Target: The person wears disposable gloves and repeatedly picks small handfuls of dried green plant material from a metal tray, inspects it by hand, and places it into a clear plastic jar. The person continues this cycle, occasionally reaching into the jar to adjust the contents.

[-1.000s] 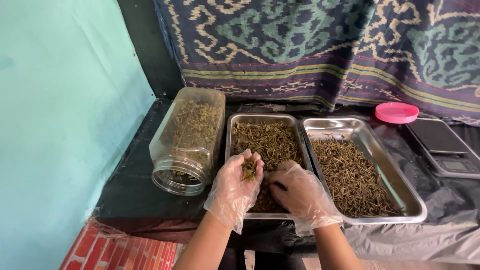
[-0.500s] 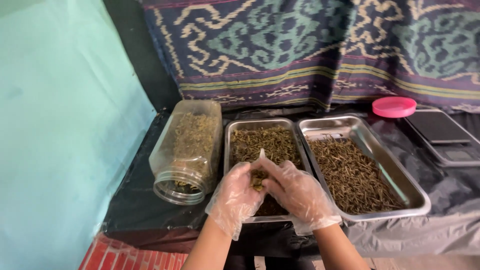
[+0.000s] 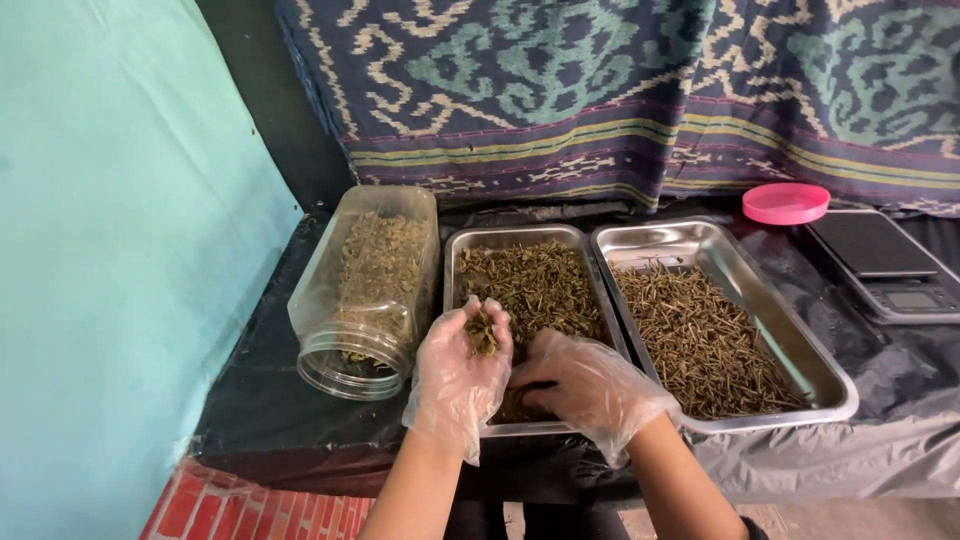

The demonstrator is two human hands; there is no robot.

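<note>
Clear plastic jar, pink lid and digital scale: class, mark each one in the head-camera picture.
Clear plastic jar (image 3: 368, 285), head view: its side wall, lying tipped over.
Pink lid (image 3: 786, 202), head view: centre of its top.
Digital scale (image 3: 872, 245), head view: its dark weighing platform.

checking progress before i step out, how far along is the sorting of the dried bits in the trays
Partly done: the right tray already holds a spread layer of thin stems. In hand: the left hand cups a small clump over the left tray while the right hand picks in it. Left: that tray remains well filled, and the tipped jar still holds plenty.
</note>
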